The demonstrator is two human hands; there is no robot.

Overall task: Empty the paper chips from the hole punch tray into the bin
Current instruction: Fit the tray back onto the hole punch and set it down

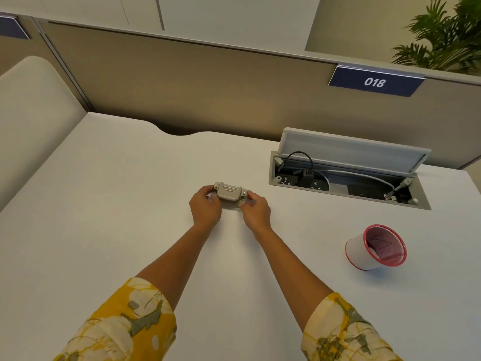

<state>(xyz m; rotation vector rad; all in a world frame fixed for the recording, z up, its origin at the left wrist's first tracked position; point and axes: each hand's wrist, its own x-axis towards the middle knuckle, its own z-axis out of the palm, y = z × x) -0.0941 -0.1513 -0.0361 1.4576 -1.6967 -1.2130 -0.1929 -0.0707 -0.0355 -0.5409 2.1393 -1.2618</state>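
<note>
White desk (104, 204), tan partition (182, 82) with "018" sign (374, 82), open cable well (348, 178), potted palm (442, 35) beyond.

- Small grey hole punch (230, 193), metal posts at both ends, upright near the table's middle.
- White bin (374, 247), red-rimmed, open, toward the table's right edge.

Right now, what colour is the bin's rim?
Red, on a white bin; head view.

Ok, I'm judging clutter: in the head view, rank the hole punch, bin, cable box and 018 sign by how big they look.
Largest to smallest:
1. cable box
2. 018 sign
3. bin
4. hole punch
The sign and the bin look close, and the sign is farther, so unsure.
</note>
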